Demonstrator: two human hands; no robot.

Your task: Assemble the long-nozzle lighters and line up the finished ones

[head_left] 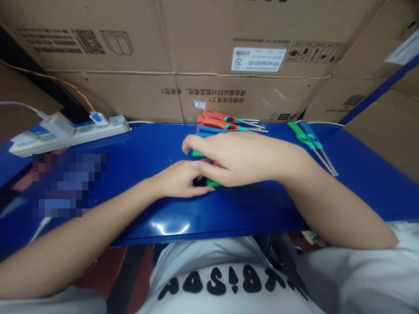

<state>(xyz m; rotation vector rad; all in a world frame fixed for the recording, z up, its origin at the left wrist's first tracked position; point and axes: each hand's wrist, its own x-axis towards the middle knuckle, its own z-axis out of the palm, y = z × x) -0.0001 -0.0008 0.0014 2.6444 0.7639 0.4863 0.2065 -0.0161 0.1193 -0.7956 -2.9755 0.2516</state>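
Both my hands meet over a bunch of long-nosed lighters [209, 165] lying on the blue table [140, 152]. My right hand [234, 157] lies across the bunch with its fingers curled round the coloured handles. My left hand [181, 179] presses against the bunch from the left, fingers together, thumb along the table. Red and green handle ends show between the two hands. Most of the bunch is hidden under my right hand.
More red and blue lighters [225, 123] lie stacked at the back, against the cardboard boxes [209, 56]. A green and a blue lighter [310, 144] lie to the right. A white power strip [70, 135] with plugs sits at the back left.
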